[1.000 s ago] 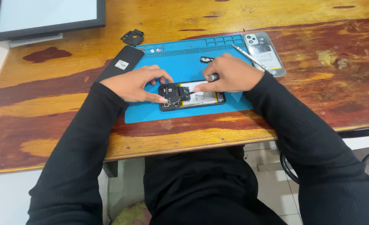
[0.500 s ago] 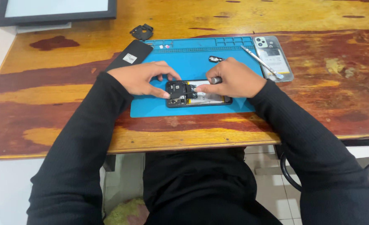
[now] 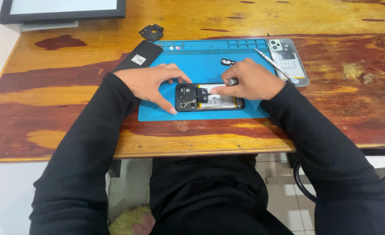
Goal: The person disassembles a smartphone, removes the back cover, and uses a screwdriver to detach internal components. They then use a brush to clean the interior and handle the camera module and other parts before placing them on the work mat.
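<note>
Left hand is spread open, thumb and fingers bracing the left end of the opened phone, thumb tip down at the phone's 7 o'clock corner. Right hand is curled around a small metal tool, tip pressed down into the phone's middle; forefinger lies along the top of the phone. Phone sits back-off, lengthwise, on the near half of the blue mat, insides and a white-yellow battery label showing.

At the right hand's 11 o'clock: a small dark part on the mat. At 1 o'clock: a clear phone back cover off the mat's right corner, with tweezers lying across it.

At the left hand's 12 o'clock: a black slab with a small white square sticker, overlapping the mat's far-left corner. Past that, a black plastic piece on the wooden table. Far left corner, 11 o'clock: a dark-framed screen.
</note>
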